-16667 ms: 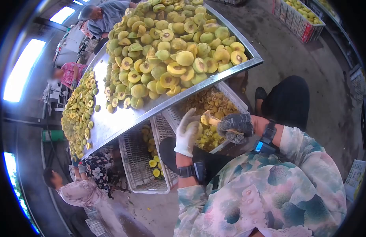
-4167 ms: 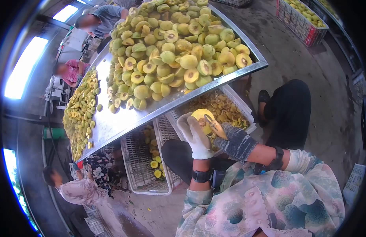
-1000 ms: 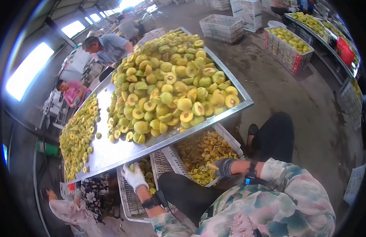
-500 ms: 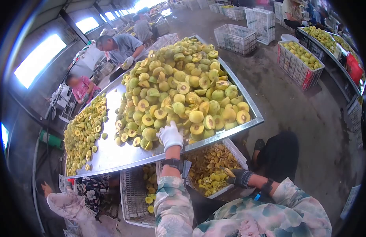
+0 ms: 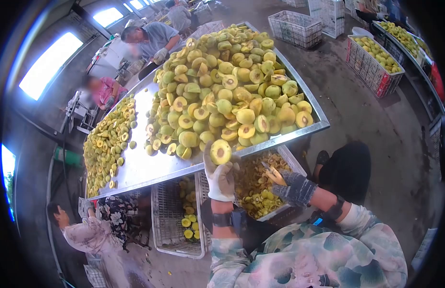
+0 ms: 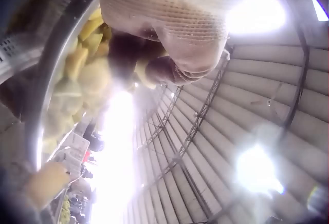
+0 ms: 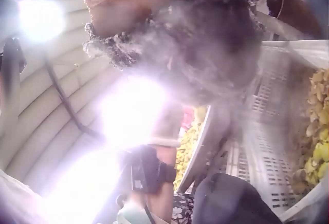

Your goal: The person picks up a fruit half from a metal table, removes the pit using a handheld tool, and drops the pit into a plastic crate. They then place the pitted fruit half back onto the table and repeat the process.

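In the head view my left hand (image 5: 221, 181), in a white glove, holds up a yellow peach half (image 5: 221, 151) by its sides at the metal table's near edge. The cut face and brown pit hollow are toward me. My right hand (image 5: 295, 188), in a dark grey knit glove, grips a small wooden-handled tool (image 5: 276, 176) with a thin metal tip, above a crate of scraps and apart from the fruit. The left wrist view shows the white glove's curled fingers (image 6: 185, 44); in the right wrist view the grey glove (image 7: 200, 44) hides the tool.
A heap of peach halves (image 5: 227, 91) covers much of the tilted-looking metal table (image 5: 150, 165). Beneath its edge stand a crate of peelings and pits (image 5: 299, 168) and a crate with yellow halves (image 5: 157, 225). Other people work around the table's far sides.
My left hand went from the left crate to the heap, then drew back with a peach half. The right hand, still gripping the tool, has risen slightly. Earlier, the tool was at a half's cut face.
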Demonstrator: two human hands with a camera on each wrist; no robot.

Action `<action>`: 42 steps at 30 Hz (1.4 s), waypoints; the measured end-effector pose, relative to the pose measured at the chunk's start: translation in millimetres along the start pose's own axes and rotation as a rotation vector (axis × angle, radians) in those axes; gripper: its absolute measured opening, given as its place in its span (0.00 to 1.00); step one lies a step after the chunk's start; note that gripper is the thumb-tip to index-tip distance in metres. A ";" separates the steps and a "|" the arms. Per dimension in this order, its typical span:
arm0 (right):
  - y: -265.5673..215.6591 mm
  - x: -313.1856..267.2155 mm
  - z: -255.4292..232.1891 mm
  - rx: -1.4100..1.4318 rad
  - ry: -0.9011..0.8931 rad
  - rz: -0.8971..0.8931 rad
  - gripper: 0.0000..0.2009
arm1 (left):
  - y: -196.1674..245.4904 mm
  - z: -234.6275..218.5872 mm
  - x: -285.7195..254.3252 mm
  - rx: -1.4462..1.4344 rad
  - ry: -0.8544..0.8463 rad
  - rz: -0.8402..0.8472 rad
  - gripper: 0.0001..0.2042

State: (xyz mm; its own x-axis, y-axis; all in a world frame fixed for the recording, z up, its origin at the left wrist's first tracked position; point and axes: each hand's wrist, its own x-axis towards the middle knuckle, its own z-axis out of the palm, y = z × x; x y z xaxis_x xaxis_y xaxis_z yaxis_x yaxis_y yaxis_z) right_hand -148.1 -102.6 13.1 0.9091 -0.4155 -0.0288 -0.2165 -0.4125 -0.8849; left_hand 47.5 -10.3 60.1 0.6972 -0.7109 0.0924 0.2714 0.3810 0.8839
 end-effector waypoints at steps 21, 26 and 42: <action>-53.9 -1.6 25.4 -0.077 0.049 0.107 0.19 | -13.2 7.5 -63.5 0.483 -0.125 0.166 0.34; -58.8 -5.2 25.9 -0.154 -0.051 0.248 0.19 | -11.0 8.5 -70.6 0.709 -0.156 0.228 0.34; -40.5 -8.8 40.5 -0.076 0.041 -0.027 0.16 | -9.1 11.9 -78.1 0.547 -0.067 0.113 0.35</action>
State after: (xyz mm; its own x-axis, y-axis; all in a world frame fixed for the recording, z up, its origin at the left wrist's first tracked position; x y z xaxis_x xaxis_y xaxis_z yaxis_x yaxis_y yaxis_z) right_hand -132.9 -49.5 30.4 0.8998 -0.4361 0.0150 -0.2201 -0.4832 -0.8474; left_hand -17.3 34.7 50.3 0.6537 -0.7259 0.2138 -0.1986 0.1081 0.9741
